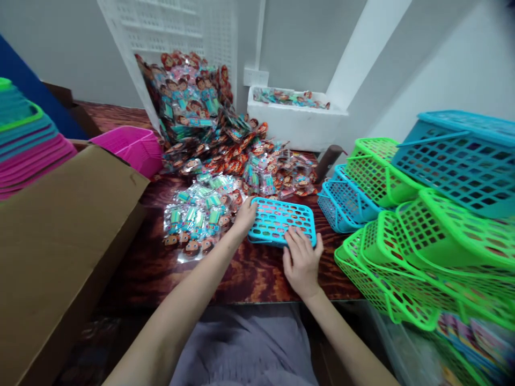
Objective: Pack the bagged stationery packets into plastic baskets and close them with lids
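Light-blue basket (284,219) is lying on the dark wood-grain worktop (241,276), inward from the front edge and to the right of its middle, with its slotted face turned upward and coloured contents showing through the slots. The left hand (244,217) is gripping the basket at its left end, the thumb bearing near the far left corner; the fingers underneath are not showing clearly. The right hand (302,262) is resting open, palm down, over the near right corner, its fingers spreading across the slotted face. Flat clear packets (197,214) with printed cartoon figures are lying just left of the basket. Toward the far edge of the worktop, a larger packet heap (217,142) is spilling from a tipped white crate (171,29), and a white foam box (295,126) holding more packets is standing to the right of that crate. Along the right edge, green baskets (446,225) are stacking up beyond the front right corner, with a big blue basket (454,166) sitting on top. Along the left edge, a cardboard box (64,230) is standing in front of nested pink baskets (129,147).
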Demonstrator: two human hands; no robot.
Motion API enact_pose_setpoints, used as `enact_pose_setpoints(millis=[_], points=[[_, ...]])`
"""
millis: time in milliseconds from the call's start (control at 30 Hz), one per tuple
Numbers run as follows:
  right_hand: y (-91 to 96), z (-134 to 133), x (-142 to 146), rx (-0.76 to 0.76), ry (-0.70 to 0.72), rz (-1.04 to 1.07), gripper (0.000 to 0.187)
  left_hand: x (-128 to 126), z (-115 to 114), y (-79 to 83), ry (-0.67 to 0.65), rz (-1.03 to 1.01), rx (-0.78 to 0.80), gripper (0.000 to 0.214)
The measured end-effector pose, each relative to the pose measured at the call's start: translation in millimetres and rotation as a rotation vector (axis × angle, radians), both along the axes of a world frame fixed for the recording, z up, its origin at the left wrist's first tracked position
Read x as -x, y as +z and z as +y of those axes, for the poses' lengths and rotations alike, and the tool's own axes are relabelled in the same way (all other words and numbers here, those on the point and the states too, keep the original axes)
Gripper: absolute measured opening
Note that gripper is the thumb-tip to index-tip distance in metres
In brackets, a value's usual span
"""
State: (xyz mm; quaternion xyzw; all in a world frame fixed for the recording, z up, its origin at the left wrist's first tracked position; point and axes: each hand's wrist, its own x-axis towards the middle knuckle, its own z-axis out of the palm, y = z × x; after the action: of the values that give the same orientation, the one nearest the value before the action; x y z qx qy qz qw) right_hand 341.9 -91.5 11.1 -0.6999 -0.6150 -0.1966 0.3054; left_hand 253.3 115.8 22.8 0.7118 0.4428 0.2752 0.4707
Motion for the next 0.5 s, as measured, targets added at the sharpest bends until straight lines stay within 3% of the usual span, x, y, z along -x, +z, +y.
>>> enact_pose_setpoints(millis=[100, 167, 433, 500], points=[[14.9, 18, 24, 0.112, 0.082, -0.034, 0.039, -4, -4, -2.1, 0.067, -0.059, 0.033, 0.044], [14.5, 32, 34, 0.161, 0.103, -0.077, 0.039, -5, -8, -2.6, 0.1, -0.101, 0.052, 0.047], [-31.2, 58, 22, -0.027, 0.03, -0.146, 0.038, -6, -15, -10.1, 0.199, -0.275, 0.101, 0.039], [-37.2, 59, 23, -0.008, 0.02, -0.153, 0.037, -6, -15, -13.5, 0.215, -0.307, 0.118, 0.038]])
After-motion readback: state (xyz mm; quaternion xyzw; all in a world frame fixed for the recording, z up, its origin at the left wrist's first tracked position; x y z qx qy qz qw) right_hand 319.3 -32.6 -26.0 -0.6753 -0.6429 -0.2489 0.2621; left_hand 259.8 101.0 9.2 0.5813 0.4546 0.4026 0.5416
